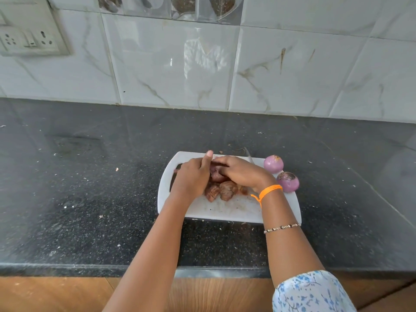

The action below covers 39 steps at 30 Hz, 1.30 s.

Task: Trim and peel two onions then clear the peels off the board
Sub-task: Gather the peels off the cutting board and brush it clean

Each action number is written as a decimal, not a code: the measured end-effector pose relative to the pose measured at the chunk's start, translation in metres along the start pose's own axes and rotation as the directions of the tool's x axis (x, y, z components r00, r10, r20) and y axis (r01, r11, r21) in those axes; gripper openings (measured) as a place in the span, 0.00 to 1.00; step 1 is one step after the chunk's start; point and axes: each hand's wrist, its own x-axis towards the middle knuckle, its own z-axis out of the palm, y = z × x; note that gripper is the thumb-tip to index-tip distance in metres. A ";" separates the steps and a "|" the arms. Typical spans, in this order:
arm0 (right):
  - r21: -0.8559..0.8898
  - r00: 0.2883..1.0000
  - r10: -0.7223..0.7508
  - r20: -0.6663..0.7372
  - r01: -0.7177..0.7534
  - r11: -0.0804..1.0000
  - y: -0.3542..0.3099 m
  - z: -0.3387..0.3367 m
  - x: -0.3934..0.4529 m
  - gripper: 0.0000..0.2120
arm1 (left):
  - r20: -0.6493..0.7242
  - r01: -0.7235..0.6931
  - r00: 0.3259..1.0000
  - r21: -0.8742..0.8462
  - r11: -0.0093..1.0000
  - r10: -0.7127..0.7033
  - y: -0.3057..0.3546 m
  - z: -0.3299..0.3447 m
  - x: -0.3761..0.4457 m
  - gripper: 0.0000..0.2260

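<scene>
The peels [221, 188] are dry, papery and very light, so they should crumple easily, cling to damp fingers and scatter if swept fast. Best judged handling is to bunch them from both sides into 1 heap and lift the heap whole, pressing gently so no flakes slip out.

They lie in a brown pile at the middle of the white cutting board [227, 210]. The left hand [191, 176] comes at the pile from the board's left side and the right hand [240, 171] from its right, fingers curled inward round the far part of the pile, gathering it between them; the near part of the pile lies just beside both wrists, untouched.

The 2 peeled onions [273, 163] sit at the board's right edge, 1 at the far corner, the other [288, 181] nearer, both apart from the hands. A knife [248, 156] tip shows at the board's far edge, behind the right hand.
</scene>
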 end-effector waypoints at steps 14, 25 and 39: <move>-0.391 0.950 -0.282 -0.138 0.209 0.896 -0.052 0.021 0.010 0.13 | -0.445 -0.063 0.790 -0.743 0.667 -0.422 -0.013 -0.032 0.001 0.22; -0.492 0.957 -0.268 -0.112 0.181 0.852 -0.062 0.045 0.034 0.07 | -0.408 -0.043 0.787 -0.784 0.619 -0.462 -0.014 -0.031 0.003 0.20; -0.368 0.962 -0.262 -0.081 0.215 0.905 -0.068 0.040 0.042 0.06 | -0.359 0.014 0.806 -0.783 0.622 -0.471 -0.015 -0.030 0.006 0.19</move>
